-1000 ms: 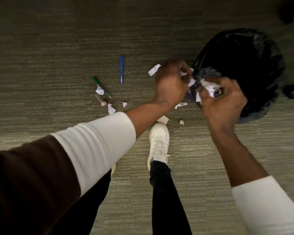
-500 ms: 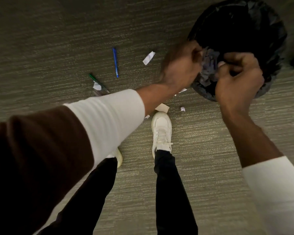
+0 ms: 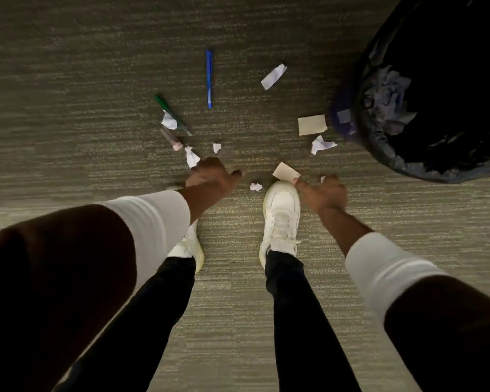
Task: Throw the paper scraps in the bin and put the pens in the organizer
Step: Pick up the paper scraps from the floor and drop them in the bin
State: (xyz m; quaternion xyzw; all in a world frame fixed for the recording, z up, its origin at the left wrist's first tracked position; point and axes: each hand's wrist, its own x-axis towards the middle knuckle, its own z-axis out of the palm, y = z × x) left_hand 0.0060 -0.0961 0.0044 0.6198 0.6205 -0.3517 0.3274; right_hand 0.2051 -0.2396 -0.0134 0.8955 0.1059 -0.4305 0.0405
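Note:
Paper scraps lie on the carpet: a white strip [image 3: 273, 76], a beige note [image 3: 312, 125], a crumpled white piece [image 3: 321, 144], a small ball [image 3: 255, 187] and a beige card [image 3: 286, 171]. The blue pen [image 3: 209, 79], the green pen [image 3: 171, 114] and a pinkish pen [image 3: 170, 140] lie to the left. My left hand [image 3: 211, 175] is low over the floor, fingers spread, beside a crumpled scrap [image 3: 192, 157]. My right hand [image 3: 323, 190] is blurred, its thumb at the beige card's corner. The black-lined bin [image 3: 436, 165] at right holds paper. No organizer is in view.
My white shoes [image 3: 280, 216] [image 3: 187, 247] and dark trouser legs stand just behind the hands, the right shoe's toe touching the beige card. Grey-green carpet [image 3: 68, 80] stretches on all sides. Another scrap [image 3: 169, 121] lies over the green pen.
Both hands have left the bin's mouth and dropped to the floor in front of my shoes. The wad of scraps they held is gone from them. The view has tilted down.

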